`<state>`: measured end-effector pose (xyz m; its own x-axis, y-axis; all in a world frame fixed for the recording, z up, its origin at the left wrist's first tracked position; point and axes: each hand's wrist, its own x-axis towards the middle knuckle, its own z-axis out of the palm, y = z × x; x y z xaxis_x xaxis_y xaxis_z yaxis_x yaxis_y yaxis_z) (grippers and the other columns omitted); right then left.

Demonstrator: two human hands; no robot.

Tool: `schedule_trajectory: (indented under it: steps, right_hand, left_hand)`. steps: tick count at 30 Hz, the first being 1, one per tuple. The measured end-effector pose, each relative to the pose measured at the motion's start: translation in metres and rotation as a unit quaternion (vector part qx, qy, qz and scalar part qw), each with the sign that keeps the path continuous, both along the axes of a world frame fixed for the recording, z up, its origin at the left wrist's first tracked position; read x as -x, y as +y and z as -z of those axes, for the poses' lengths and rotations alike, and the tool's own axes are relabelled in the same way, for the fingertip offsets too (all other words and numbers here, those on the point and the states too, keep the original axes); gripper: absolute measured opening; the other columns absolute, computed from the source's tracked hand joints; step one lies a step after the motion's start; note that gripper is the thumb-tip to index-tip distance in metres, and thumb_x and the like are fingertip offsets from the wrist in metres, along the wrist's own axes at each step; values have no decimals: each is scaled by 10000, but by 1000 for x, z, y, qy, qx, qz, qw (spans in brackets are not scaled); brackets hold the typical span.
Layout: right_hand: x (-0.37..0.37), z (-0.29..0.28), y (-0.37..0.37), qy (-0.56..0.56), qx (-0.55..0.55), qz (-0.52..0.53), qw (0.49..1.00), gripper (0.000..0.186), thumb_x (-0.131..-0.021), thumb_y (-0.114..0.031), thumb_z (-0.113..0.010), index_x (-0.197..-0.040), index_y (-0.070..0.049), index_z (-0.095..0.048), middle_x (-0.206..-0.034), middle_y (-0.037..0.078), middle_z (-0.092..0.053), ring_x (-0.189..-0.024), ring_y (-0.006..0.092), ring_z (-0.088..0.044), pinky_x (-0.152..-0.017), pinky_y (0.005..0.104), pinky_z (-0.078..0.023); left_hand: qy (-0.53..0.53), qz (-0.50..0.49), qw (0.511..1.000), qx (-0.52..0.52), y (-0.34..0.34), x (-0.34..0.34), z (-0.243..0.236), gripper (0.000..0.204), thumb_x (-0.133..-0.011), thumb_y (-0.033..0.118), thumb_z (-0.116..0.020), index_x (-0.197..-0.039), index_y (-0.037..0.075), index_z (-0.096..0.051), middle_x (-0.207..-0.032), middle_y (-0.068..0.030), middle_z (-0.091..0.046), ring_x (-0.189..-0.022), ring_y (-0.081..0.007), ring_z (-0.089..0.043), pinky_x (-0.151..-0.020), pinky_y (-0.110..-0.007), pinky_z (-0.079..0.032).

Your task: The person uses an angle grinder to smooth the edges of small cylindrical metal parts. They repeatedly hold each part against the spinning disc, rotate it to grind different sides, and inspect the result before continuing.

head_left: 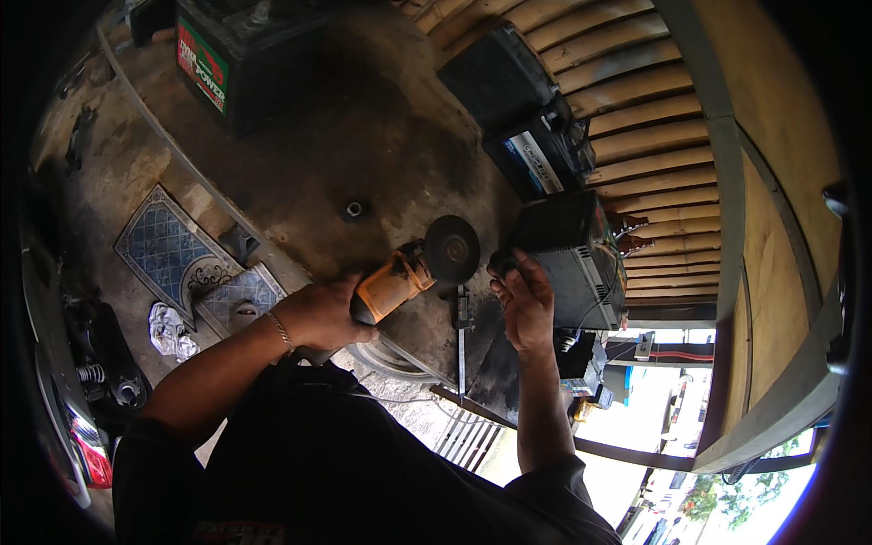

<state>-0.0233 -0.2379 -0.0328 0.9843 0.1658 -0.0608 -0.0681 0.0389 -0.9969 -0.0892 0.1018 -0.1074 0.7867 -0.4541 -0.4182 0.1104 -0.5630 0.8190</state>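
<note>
Nearest, left of centre in the frame, the left hand (329,314) has its fingers wrapped round the rear of an orange angle grinder with a black round disc (392,289). Gripping that end probably keeps the hand clear of the disc. The grinder sits at the middle of the frame, its long axis slanting from lower left to upper right; the head points upper right, and the disc's flat face is turned up toward the camera.

Right of centre, the right hand (529,304) has thumb and fingers drawn together on a small dark rounded piece (500,263); they hide most of it. That pinch seems chosen to suit its size.

Between the hands, a slim grey metal caliper (461,352) lies lengthwise up the frame, presumably within easy reach. Beyond, a small metal ring (353,210) rests on the stained brown worktop (295,177).

Farther right stands a dark grey vented metal box (565,263); above it are a black battery with a blue-and-white label (536,159) and a large black box-shaped case (498,77), seemingly pushed aside against the tan wooden slats (627,86) to leave working room.
</note>
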Motion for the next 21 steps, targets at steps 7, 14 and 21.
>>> schedule_trajectory:
  steps: [7, 14, 21]
  right_hand:
    - [1, 0, 7, -47, 71, 22, 996, 379, -1021, -10, -674, -1392, 20, -605, -1238, 118, -724, -1114, 187, -695, -953, 314, -552]
    - [-1, 7, 8, -132, 222, 15, 966, 413, -930, 56, -767, -1326, 13, -663, -1218, 87, -734, -1091, 149, -688, -931, 296, -546]
    - [0, 12, 15, -261, 340, 19, 903, 412, -843, 7, -854, -1237, -43, -744, -1188, 94, -732, -1017, 175, -697, -879, 304, -545]
  left_hand:
    - [-1, -2, 1000, 1, -1, 0, 0, 979, -843, 507, -810, -1544, -34, -393, -1364, -307, -644, -1268, -406, -656, -1094, -444, -515]
    - [-4, -3, 1000, 5, -1, 1, 2, 995, -842, 519, -811, -1543, -45, -387, -1367, -307, -642, -1266, -408, -656, -1092, -443, -516]
    - [8, -26, 1000, 12, -3, 2, 4, 884, -821, 480, -858, -1459, 2, -476, -1336, -272, -656, -1269, -401, -647, -1089, -447, -505]
